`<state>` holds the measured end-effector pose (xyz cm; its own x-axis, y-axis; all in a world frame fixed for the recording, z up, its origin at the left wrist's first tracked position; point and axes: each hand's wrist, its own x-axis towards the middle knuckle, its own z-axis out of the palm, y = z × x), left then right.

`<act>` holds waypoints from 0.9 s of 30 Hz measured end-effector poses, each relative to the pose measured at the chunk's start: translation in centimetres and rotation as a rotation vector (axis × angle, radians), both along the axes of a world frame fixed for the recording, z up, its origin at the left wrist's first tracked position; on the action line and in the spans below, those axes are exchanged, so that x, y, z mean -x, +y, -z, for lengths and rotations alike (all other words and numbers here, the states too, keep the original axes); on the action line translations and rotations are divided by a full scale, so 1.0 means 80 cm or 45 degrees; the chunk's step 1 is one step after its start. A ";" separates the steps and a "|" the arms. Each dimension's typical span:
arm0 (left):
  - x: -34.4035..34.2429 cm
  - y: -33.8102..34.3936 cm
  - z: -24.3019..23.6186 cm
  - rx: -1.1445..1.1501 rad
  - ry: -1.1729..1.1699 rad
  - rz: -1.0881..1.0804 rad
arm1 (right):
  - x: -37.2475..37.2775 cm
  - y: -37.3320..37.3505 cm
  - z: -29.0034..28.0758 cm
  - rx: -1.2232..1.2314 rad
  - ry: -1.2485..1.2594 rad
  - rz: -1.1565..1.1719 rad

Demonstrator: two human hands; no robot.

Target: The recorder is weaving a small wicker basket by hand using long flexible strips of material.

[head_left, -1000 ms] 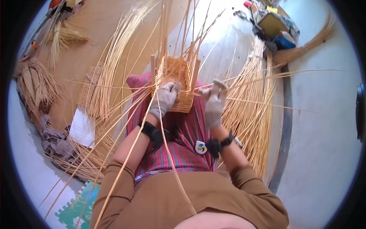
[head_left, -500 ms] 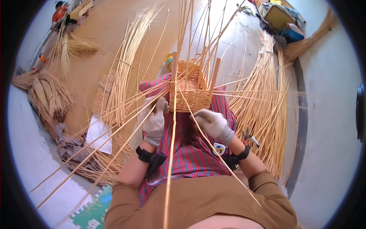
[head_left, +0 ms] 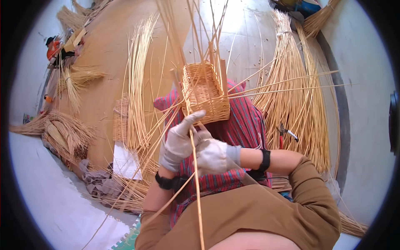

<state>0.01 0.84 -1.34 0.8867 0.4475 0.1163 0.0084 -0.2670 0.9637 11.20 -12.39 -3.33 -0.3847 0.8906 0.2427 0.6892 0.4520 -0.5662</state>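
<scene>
My left hand [head_left: 179, 139], in a light grey glove, is closed on a long willow rod [head_left: 196, 179] that runs toward me from the near left corner of the half-woven wicker basket [head_left: 204, 93]. My right hand [head_left: 212, 156], also gloved, is closed beside and partly behind the left one, at the same rod, with its fingertips hidden. The basket sits on striped red cloth [head_left: 248, 116] over my lap, with upright stakes and loose rods sticking out from it.
Rod bundles lie right [head_left: 291, 83] and left [head_left: 139, 75], beside a woven panel [head_left: 121, 114], paper [head_left: 125, 162] and coiled fibre [head_left: 68, 137]. Red-handled shears [head_left: 283, 135] rest on the right bundle. Another person [head_left: 54, 50] is at the upper left; walls curve along both sides.
My hands have come together just below the basket's near edge; the right one moved left, and both now grip near one rod. The view has shifted.
</scene>
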 end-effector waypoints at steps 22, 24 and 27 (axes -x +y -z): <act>-0.080 0.075 0.122 0.367 -0.571 -0.161 | -0.184 0.014 0.021 0.156 1.302 1.550; -0.084 0.085 0.114 0.306 -0.112 -0.150 | -0.181 0.016 0.020 0.175 1.279 1.493; -0.085 0.087 0.118 0.329 -0.178 -0.235 | -0.172 0.029 0.024 0.054 1.035 1.507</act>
